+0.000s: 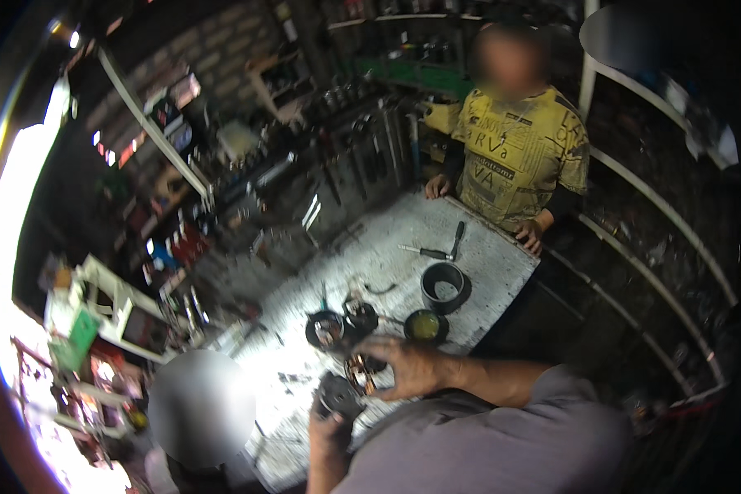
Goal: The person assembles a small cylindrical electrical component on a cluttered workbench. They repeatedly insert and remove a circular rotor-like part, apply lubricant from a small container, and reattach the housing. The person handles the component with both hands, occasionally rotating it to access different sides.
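Observation:
My left hand is closed around a dark, round, cap-like part, held low over the near side of the table. Close to it, my right hand grips the rim of a round part with copper-coloured pieces inside. The two parts are side by side and look slightly apart. Just beyond my hands stand a dark round housing with metal inside and a smaller dark round part. A dark bowl with something yellowish in it is beyond my right hand.
A grey open cylinder and two black-handled tools lie farther along the pale worktable. A person in a yellow shirt stands at its far end, hands on the edge. Tools hang on the back panel. Another person's blurred head is at lower left.

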A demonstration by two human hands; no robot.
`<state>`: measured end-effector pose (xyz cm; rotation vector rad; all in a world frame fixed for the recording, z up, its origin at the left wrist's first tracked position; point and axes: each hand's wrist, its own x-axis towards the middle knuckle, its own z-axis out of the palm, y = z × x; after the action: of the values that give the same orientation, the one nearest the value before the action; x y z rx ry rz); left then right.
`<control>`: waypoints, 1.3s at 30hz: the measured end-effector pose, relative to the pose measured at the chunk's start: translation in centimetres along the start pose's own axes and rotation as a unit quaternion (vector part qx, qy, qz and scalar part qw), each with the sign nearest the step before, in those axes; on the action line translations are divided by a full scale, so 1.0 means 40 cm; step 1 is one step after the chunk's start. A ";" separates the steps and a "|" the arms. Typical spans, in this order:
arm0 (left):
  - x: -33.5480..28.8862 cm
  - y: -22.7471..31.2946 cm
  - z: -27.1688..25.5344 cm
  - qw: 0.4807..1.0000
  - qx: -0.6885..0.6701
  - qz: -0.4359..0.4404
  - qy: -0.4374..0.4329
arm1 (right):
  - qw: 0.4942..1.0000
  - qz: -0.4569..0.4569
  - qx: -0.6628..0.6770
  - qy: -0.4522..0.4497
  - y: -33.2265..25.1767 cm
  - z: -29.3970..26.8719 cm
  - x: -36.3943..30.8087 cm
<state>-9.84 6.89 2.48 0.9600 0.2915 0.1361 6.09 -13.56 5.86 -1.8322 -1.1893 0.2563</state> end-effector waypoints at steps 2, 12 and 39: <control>-0.003 -0.015 -0.004 0.999 -0.019 -0.001 -0.037 | 0.999 -0.005 0.025 -0.024 0.000 0.035 0.000; -0.043 0.009 -0.068 0.998 0.031 -0.055 -0.027 | 0.996 -0.011 0.080 -0.041 0.008 0.194 0.010; -0.017 -0.023 -0.046 0.980 -0.170 -0.055 -0.091 | 0.998 0.019 0.048 -0.021 -0.104 0.059 0.004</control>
<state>-11.07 7.65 0.86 0.6103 0.1456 -0.0053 2.18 -11.56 7.78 -1.7743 -1.1512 0.3694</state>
